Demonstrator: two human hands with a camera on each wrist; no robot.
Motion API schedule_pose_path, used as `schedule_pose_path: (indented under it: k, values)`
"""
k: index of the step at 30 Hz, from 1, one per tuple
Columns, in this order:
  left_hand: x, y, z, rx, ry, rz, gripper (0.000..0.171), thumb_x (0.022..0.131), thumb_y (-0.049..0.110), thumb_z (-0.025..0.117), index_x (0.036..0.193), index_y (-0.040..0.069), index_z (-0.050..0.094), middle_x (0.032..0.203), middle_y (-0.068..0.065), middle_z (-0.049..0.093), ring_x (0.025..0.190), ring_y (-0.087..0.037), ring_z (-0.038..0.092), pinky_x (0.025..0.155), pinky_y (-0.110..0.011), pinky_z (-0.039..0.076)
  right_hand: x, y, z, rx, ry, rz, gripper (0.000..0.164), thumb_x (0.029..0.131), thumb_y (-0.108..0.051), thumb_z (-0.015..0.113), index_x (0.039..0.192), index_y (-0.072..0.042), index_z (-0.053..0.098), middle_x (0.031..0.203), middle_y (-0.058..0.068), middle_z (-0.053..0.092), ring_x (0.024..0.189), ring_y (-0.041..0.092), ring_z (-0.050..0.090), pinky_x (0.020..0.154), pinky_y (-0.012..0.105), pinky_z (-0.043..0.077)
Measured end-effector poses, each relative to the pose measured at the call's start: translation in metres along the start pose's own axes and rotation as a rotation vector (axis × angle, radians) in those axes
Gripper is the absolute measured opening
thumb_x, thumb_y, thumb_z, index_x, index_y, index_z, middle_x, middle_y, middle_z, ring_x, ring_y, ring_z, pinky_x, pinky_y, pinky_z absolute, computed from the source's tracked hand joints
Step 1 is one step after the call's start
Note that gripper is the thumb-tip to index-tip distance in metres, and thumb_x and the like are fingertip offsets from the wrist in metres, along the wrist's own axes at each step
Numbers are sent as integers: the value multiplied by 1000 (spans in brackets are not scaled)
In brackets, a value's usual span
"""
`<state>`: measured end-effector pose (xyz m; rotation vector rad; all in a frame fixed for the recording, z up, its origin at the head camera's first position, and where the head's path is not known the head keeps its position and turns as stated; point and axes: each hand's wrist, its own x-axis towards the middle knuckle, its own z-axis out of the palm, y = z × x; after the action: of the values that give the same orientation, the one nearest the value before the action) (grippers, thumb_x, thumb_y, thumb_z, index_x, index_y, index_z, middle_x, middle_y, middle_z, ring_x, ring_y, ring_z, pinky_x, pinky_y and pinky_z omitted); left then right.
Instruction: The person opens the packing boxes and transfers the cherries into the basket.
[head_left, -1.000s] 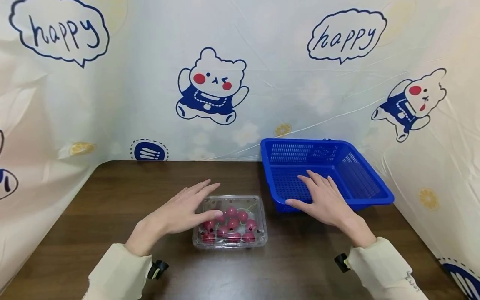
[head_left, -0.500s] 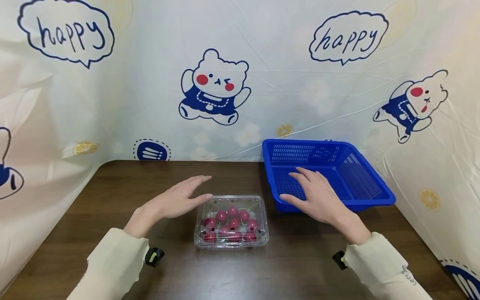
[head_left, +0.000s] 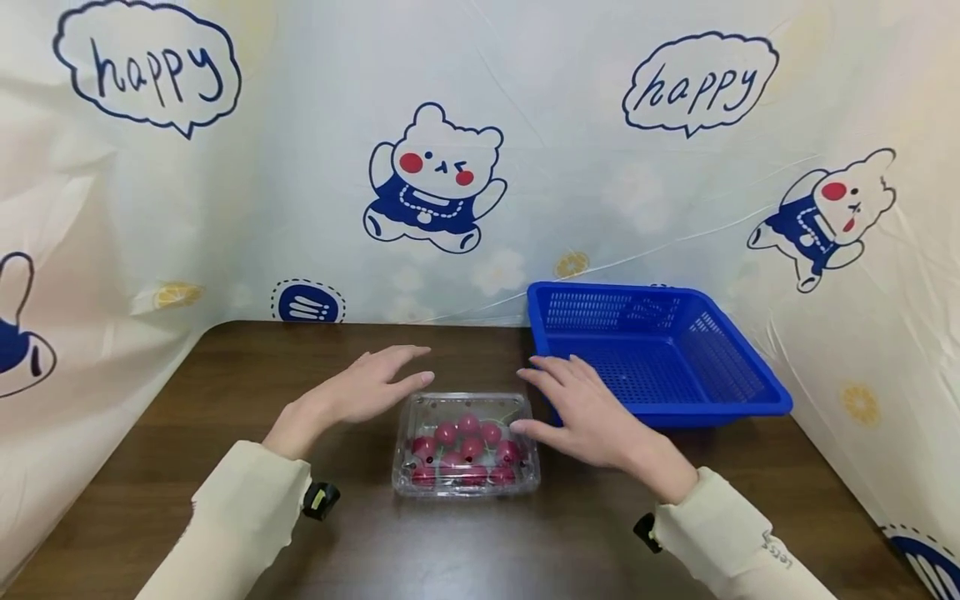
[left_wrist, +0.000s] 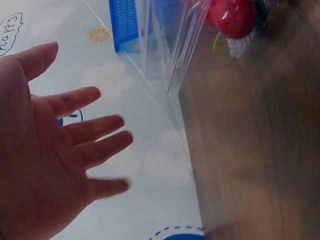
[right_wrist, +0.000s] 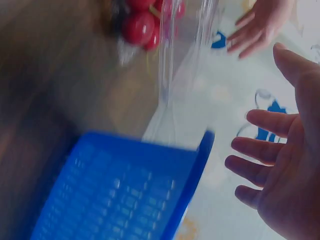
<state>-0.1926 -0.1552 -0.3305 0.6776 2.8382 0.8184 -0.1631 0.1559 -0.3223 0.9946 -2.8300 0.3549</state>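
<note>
A clear plastic box [head_left: 465,487] with several red cherries [head_left: 471,448] inside stands on the table in the head view; its lid looks closed. My left hand [head_left: 367,387] hovers at the box's upper left, fingers spread and holding nothing. On the other side my right hand [head_left: 581,412] hangs between the box and the blue basket [head_left: 675,408], fingers extended, thumb near the box's right edge. Both wrist views show bare palms: the left palm [left_wrist: 45,145] and the right palm [right_wrist: 295,170], each apart from the box.
The blue basket, with perforated walls, sits at the back right, partly hidden by my right hand. A brown wooden table [head_left: 420,550] lies under everything. Patterned white curtains [head_left: 585,183] enclose its back and sides.
My right hand has moved left, from over the basket toward the box. My left hand has drawn up and back from the box's lid. The box and basket stay in place.
</note>
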Motion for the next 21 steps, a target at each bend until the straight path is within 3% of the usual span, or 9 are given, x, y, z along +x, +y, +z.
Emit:
schedule_pose_path:
  k: [5, 9, 13, 17, 21]
  values:
    - [3, 2, 7, 33, 94, -13, 63, 98, 49, 41, 141, 4, 46, 150, -23, 42, 141, -40, 29, 109, -75, 3, 3, -20, 11, 27, -31, -90, 67, 89, -58, 54, 138, -13, 51, 146, 12, 49, 138, 25, 38, 116, 60, 19]
    - [6, 4, 12, 39, 95, -2, 62, 98, 49, 42, 141, 5, 47, 150, -23, 43, 140, -40, 30, 109, -74, 4, 4, -32, 24, 22, -58, -176, 64, 90, -57, 52, 140, -17, 51, 148, 12, 48, 138, 26, 37, 115, 60, 21]
    - [7, 4, 18, 20, 84, -26, 68, 97, 53, 41, 144, 3, 42, 150, -23, 42, 139, -41, 32, 110, -73, 11, 2, -40, 40, -3, -49, -271, 60, 92, -58, 49, 141, -23, 51, 148, 13, 47, 137, 28, 38, 113, 58, 27]
    - [6, 3, 26, -33, 84, -62, 72, 97, 54, 42, 145, 1, 37, 151, -23, 41, 138, -41, 35, 110, -69, 23, -2, -44, 54, -34, 22, -367, 56, 94, -54, 48, 141, -24, 51, 148, 16, 47, 135, 30, 40, 107, 55, 37]
    - [7, 2, 34, -71, 71, -55, 72, 97, 54, 40, 146, 2, 37, 151, -23, 41, 138, -40, 35, 109, -64, 30, -5, -45, 65, -91, 87, -443, 53, 95, -51, 48, 141, -23, 50, 148, 17, 46, 135, 31, 41, 104, 51, 42]
